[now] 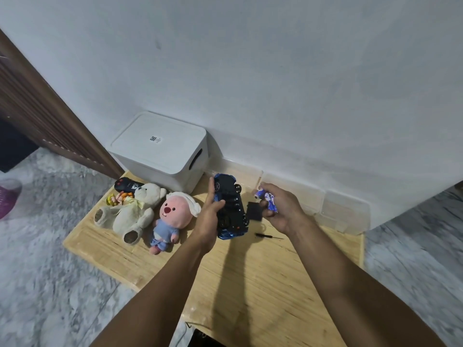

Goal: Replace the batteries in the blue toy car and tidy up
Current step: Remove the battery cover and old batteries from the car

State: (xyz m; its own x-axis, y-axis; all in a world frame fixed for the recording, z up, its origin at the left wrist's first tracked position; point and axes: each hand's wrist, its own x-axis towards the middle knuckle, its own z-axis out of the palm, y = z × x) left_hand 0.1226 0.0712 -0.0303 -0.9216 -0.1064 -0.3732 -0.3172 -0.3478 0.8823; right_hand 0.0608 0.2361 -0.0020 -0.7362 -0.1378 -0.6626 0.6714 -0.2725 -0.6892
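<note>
Blue toy car (231, 209) upside down above the wooden table (263, 284), long axis running away toward the wall, left hand (209, 221) gripping its side, right hand (280, 209) clutching blue batteries (266, 196), black cover (254, 211) and small screwdriver (268, 236) beside it

Both forearms extended forward, bare. Left hand (209, 216) curled, thumb and fingers gripping the blue toy car (230, 209). Right hand (278, 209) curled, holding batteries (266, 199), just right of left.
</note>
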